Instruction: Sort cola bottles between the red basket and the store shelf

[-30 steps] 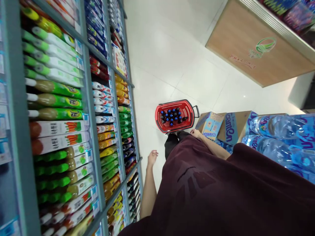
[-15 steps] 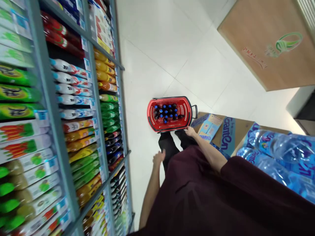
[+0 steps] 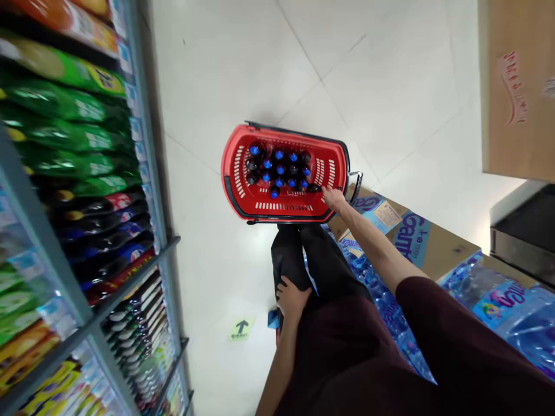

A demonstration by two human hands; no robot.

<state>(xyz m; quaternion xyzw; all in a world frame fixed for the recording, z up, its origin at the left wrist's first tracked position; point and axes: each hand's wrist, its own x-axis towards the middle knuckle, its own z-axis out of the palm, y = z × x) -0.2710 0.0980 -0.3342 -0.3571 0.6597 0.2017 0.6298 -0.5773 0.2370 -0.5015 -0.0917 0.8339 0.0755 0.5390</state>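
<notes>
A red shopping basket (image 3: pixel 269 214) stands on the floor ahead of my feet, holding several dark bottles (image 3: pixel 280 170), most with blue caps. My right hand (image 3: pixel 333 198) reaches over the basket's near right side. Its fingers are closed at the end of one dark bottle (image 3: pixel 314 188) that leans over at the right of the group; the fingertips are partly hidden. On my black-trousered leg (image 3: pixel 286 254) rests my left hand (image 3: pixel 292 297), fingers spread and holding nothing.
Shelves of drink bottles (image 3: pixel 87 136) line the left side. To the right are Ganten cartons (image 3: pixel 437 242) and wrapped packs of large water bottles (image 3: pixel 511 306). A big cardboard box (image 3: pixel 520 86) stands at upper right. A floor sticker with an arrow (image 3: pixel 241 328) lies at lower left.
My view has come down closer to the basket. My right hand has gone from the basket's near rim to a bottle inside. My left hand has come to rest on my leg.
</notes>
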